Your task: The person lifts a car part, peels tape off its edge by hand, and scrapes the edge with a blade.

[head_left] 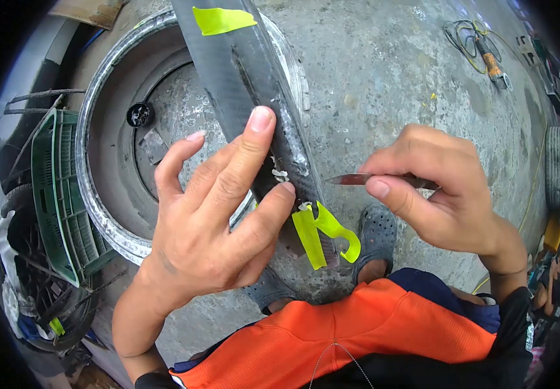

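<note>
A long black piece with a carbon-fibre-like weave [218, 71] lies at a slant in the middle, over a tyre. Its surface has a dark slit and a rough whitish patch [291, 139]. Bright yellow tape [223, 21] sticks to its upper part, and more loose yellow tape [312, 235] curls at its lower end. My left hand [218, 207] rests on the piece with fingers spread, fingertips beside some white scraps [280, 175]. To the right, my right hand [435, 188] grips a small pointed knife [351, 179]; its tip is close to the piece's right edge.
A large tyre [88, 175] lies flat on the concrete floor, with a small black cup [140, 115] inside its ring. A green plastic crate [53, 188] stands at left. An orange power tool [491, 65] with its cord lies at upper right. My shoe [378, 233] is below.
</note>
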The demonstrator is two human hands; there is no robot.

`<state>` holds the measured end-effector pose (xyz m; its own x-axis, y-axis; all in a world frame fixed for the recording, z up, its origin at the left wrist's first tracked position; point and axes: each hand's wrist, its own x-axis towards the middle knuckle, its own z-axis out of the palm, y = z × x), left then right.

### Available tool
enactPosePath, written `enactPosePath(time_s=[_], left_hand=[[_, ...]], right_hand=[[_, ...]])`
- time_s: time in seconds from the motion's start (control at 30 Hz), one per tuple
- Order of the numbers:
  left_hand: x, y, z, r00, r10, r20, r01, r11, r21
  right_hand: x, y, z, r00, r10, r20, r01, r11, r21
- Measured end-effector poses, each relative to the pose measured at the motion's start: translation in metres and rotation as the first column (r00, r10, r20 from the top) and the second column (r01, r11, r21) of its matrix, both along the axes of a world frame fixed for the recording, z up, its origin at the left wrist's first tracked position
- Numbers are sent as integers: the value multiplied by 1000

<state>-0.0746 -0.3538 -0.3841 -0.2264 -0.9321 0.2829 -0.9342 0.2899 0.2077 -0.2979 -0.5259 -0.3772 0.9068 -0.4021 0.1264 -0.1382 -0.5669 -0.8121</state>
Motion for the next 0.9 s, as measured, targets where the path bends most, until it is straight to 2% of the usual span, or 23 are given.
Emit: enactPosePath(time_s=[0.13, 0.4, 0.5, 0.57, 0.7, 0.8, 0.9], left_hand=[[2, -1, -2, 1000, -7, -23, 7, 1000, -9], [4, 2, -2, 1000, -8, -14, 9, 999, 33], [-2, 2, -1, 998, 17, -55, -15, 999, 40], [-5, 3, 2, 998, 26, 48, -29, 997, 70], [-6, 3, 5, 999, 31, 6, -32, 996, 83], [-7, 3, 9, 1000, 14, -8, -13, 994, 105], [-15, 4, 13, 996, 84, -12, -81, 986, 142]], right_hand=[[9, -1, 11, 997, 28, 67, -12, 973, -230], [17, -3, 17, 995, 96, 28, -77, 915, -395], [13, -8, 20, 965, 259, -36, -259, 923, -284], [12, -8, 18, 980, 197, -10, -191, 935, -299], [15, -10, 17, 992, 112, 57, -90, 950, -299], [17, -10, 15, 990, 121, 72, -91, 940, -330], [16, -9, 14, 994, 94, 63, -71, 951, -302]])
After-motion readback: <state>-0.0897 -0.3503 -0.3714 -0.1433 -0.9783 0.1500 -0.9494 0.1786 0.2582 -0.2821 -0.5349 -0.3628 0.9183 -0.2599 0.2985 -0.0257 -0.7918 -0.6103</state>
